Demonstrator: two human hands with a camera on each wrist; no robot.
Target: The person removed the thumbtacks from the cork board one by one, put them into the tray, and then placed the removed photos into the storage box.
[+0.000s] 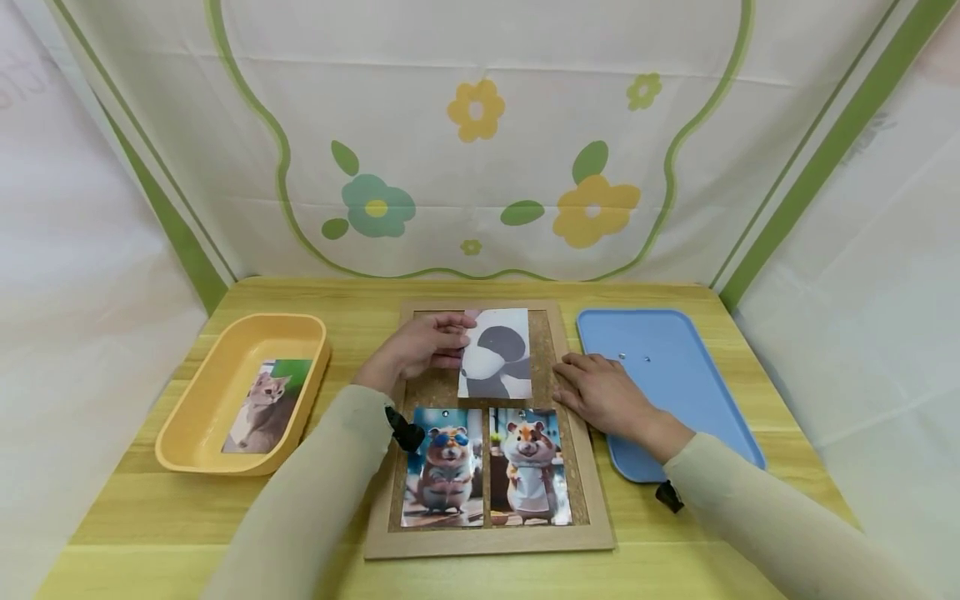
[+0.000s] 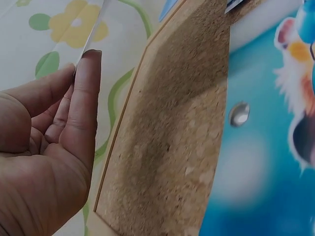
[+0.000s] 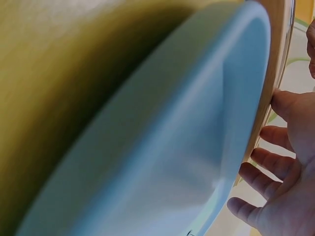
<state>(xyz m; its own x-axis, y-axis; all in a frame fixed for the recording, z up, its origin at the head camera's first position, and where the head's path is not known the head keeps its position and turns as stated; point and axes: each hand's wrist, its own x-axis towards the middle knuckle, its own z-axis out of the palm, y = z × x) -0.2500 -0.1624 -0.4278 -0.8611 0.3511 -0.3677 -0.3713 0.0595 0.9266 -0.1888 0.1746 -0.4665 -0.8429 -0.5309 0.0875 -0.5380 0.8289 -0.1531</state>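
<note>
My left hand [image 1: 427,343] pinches the left edge of a photo card [image 1: 495,354] printed with a grey and white picture. In the head view this card overlaps the upper part of a wood-framed cork board [image 1: 491,543]. From the left wrist, thumb and fingers [image 2: 87,93] meet on the card's thin edge. My right hand [image 1: 600,390] rests on the board's right frame with fingers spread and holds nothing. Two hamster photos, one with sunglasses [image 1: 446,471] and one with an apron [image 1: 528,475], hang side by side on the lower cork, each with a silver thumbtack near its top.
A yellow basket [image 1: 174,442] at the left holds a cat photo [image 1: 266,408]. To the right, a blue tray [image 1: 675,392] carries two small silver tacks [image 1: 634,357] and lies partly under my right forearm. Behind the table hangs a flowered curtain [image 1: 480,167].
</note>
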